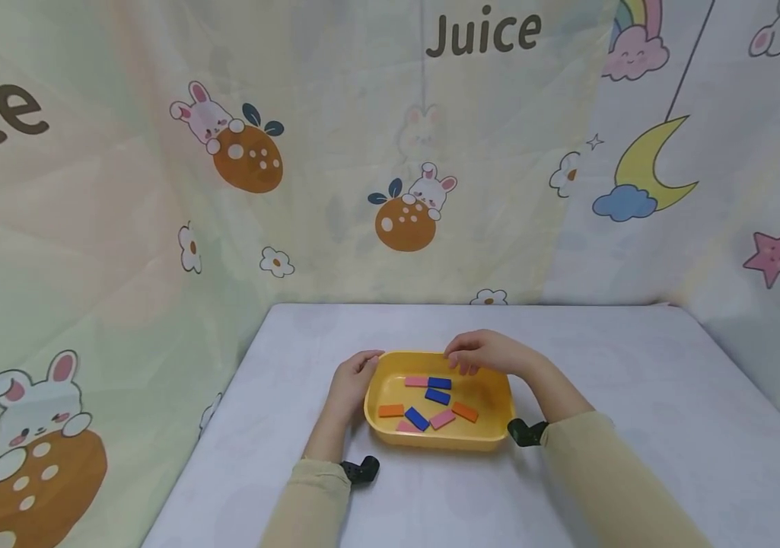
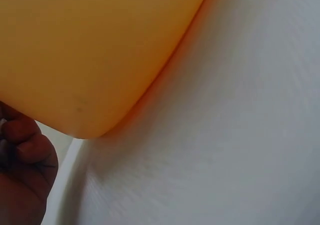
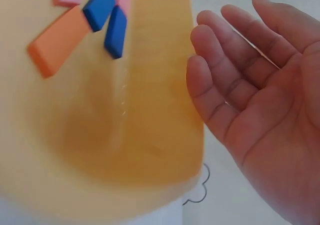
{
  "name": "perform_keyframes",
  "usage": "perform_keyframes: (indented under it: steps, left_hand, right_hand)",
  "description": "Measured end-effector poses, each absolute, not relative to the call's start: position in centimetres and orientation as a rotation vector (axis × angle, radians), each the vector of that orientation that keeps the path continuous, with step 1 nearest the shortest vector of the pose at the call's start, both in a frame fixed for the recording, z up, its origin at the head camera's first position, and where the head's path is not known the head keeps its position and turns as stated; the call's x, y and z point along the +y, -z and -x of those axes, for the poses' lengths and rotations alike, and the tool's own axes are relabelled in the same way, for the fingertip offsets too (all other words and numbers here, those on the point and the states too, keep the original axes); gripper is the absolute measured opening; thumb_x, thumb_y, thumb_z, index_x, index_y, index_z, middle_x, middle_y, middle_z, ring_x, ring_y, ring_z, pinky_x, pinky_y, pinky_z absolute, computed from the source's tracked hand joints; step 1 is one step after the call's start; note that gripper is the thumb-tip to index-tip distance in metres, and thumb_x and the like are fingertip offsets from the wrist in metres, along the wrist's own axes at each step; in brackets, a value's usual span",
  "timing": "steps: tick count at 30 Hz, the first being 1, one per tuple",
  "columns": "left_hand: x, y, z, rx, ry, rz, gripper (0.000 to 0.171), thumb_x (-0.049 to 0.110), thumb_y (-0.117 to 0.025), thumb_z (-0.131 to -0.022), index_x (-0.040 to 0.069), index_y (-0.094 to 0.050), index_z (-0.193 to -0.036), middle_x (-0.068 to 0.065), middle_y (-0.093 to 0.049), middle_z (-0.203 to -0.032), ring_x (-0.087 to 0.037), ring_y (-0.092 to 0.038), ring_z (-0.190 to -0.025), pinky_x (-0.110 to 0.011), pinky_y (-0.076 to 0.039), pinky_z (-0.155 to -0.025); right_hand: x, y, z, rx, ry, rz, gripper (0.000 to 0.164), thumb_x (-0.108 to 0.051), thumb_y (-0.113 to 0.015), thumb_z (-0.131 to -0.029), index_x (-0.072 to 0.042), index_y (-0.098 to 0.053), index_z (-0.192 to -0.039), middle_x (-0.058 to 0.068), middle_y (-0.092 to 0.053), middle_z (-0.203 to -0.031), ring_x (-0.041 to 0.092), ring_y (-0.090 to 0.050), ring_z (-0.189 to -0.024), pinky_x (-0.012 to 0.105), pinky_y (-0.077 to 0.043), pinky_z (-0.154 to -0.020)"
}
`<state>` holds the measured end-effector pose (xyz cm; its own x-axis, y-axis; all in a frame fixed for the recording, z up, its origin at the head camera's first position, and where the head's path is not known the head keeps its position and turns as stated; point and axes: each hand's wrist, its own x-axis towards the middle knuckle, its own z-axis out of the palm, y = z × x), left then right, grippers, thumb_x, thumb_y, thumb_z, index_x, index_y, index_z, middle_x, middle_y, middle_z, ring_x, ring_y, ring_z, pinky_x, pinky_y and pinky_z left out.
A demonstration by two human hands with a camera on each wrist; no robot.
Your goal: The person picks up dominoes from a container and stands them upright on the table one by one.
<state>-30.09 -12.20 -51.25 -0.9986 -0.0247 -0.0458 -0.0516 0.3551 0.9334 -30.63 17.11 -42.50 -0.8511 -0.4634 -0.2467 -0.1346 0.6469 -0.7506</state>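
A yellow tray (image 1: 390, 437) sits on the table, with several small flat blocks inside: pink blocks (image 1: 442, 418), blue blocks (image 1: 437, 396) and orange blocks (image 1: 465, 412). My left hand (image 1: 351, 384) holds the tray's left rim near its far corner. In the left wrist view, that hand's curled fingers (image 2: 35, 147) are at the tray's edge. Over the far right part of the tray is my right hand (image 1: 488, 352). Its palm shows in the right wrist view, fingers (image 3: 202, 77) loosely bent beside the rim and nothing in them.
A white-covered table (image 1: 636, 457) lies beneath the tray. Behind it hangs a printed cloth (image 1: 335, 114) with rabbits and fruit. Dark wrist-worn devices sit at the left cuff (image 1: 360, 470) and right cuff (image 1: 526, 432), the right one close to the tray's near right corner.
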Motion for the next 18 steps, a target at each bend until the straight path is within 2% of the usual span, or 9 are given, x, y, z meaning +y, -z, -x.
perform_keyframes:
  steps: [8, 14, 18]
  left_hand:
    - [-12.2, 51.2, 30.1, 2.539, -1.837, 0.088, 0.028, 0.042, -0.056, -0.099, 0.027, -0.070, -0.118, 0.003, -0.070, -0.119, -0.020, -0.062, -0.117, -0.044, -0.049, -0.105]
    - [-12.1, 51.3, 30.1, 2.522, -1.871, 0.120, 0.027, 0.042, -0.056, -0.099, 0.026, -0.071, -0.116, 0.003, -0.069, -0.122, -0.021, -0.060, -0.121, -0.046, -0.046, -0.108]
    - [-12.1, 51.4, 30.0, 2.514, -1.883, 0.123, 0.026, 0.041, -0.057, -0.099, 0.026, -0.072, -0.115, 0.003, -0.070, -0.121, -0.021, -0.060, -0.121, -0.045, -0.046, -0.109]
  right_hand:
    - [14.4, 41.5, 32.2, 2.382, 0.976, 0.574, 0.029, -0.037, -0.062, -0.096, -0.016, -0.070, -0.116, 0.005, -0.069, -0.093, 0.024, -0.061, -0.076, 0.031, -0.054, -0.074]
    - [11.5, 42.2, 32.8, 2.371, 0.875, 0.538, 0.025, -0.036, -0.064, -0.095, -0.021, -0.071, -0.114, 0.003, -0.064, -0.077, 0.018, -0.045, -0.054, 0.025, -0.044, -0.058]
    - [10.3, 43.4, 32.6, 2.395, 0.786, 0.475, 0.027, -0.033, -0.064, -0.096, -0.021, -0.069, -0.119, 0.002, -0.062, -0.069, 0.018, -0.044, -0.053, 0.023, -0.038, -0.051]
